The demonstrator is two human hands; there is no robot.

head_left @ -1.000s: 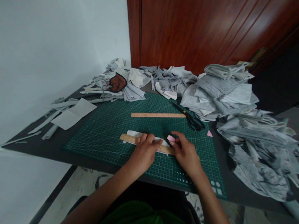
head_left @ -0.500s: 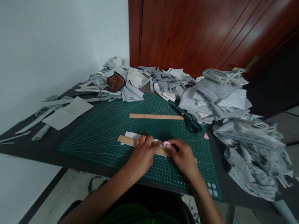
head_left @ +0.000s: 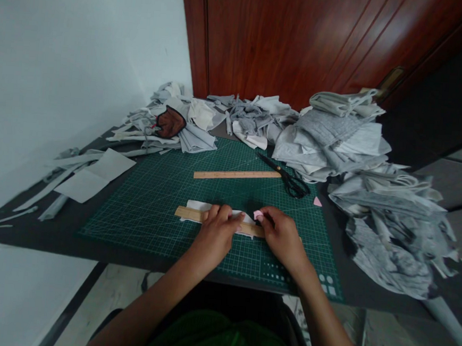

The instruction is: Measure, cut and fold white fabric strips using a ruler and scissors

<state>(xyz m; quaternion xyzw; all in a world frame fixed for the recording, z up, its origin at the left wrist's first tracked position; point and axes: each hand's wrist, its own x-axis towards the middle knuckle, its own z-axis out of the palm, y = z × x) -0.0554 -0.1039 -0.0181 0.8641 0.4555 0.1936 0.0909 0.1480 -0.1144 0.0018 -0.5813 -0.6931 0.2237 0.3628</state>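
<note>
On the green cutting mat (head_left: 150, 188), a wooden ruler (head_left: 188, 213) lies across a strip of whitish cloth (head_left: 196, 204). My left hand (head_left: 216, 233) presses the ruler down onto the cloth, its fingers bent over it. My right hand (head_left: 282, 235) pinches a small piece of pink tailor's chalk (head_left: 258, 214) between thumb and fingers, just past the cloth's right part on the far side of the ruler. The right hand covers part of the ruler's right end.
A second wooden ruler (head_left: 234, 175) lies farther back, touching black scissors (head_left: 290, 183). Another pink chalk piece (head_left: 317, 201) rests by the mat's right edge. Grey cloth heaps (head_left: 334, 133) line the back and right; folded pale paper (head_left: 95, 175) and strips lie left.
My right hand has moved the chalk slightly away from the left hand and off the ruler's far edge. My left hand stays pressed on the ruler. The camera view has shifted a little.
</note>
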